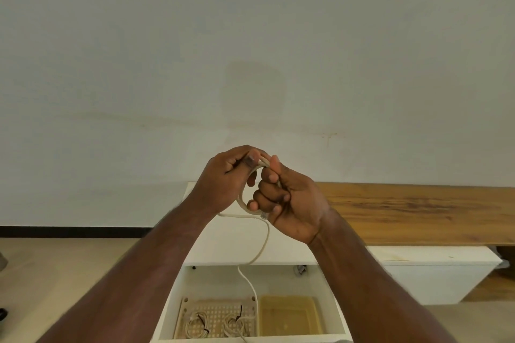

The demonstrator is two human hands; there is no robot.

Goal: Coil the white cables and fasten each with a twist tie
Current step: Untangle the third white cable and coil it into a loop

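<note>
You gripped one white cable [242,205] with both hands, left [223,184] and right [289,198], close together; two tied coils [214,324] lay in the perforated tray [217,306] below.

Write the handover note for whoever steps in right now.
Left hand and right hand both grip one white cable, partly looped between them; its tail hangs down toward the white drawer.
Done: two tied coils lie in the perforated tray.
Left: finish this coil and tie it. The yellowish bin beside the tray looks empty.
</note>
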